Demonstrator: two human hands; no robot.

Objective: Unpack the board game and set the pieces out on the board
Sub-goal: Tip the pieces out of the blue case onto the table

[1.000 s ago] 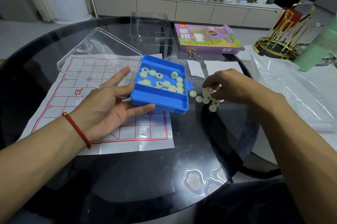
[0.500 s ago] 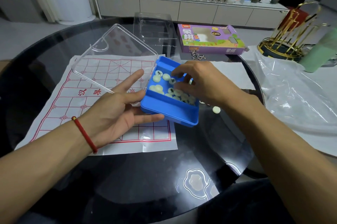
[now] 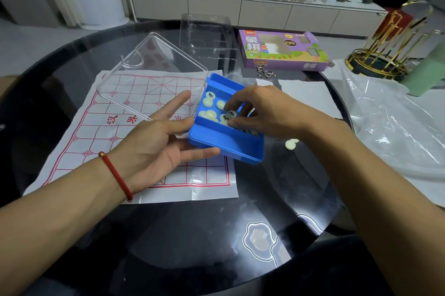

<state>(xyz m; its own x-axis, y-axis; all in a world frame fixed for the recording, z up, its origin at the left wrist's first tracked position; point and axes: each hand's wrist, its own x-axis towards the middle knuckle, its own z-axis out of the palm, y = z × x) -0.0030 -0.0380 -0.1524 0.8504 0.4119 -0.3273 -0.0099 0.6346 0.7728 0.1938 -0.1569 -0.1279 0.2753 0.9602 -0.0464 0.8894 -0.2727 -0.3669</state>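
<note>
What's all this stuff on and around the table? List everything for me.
blue tray: one, blue, tilted over the board's right edge, supported by the left hand
game pieces: several, pale cream with dark characters, inside the tray
loose pieces: at least two, pale, on the glass right of the tray
clear lid: one, transparent, attached at the tray's far left
paper board: one, white with red grid, flat on the table
game box: one, purple, far side of table
clear insert: one, transparent, left of the box
plastic bag: one, clear, right
gold rack: one, far right
glass table: one, dark, round
left hand: open, under the tray
right hand: fingers on pieces in the tray
</note>
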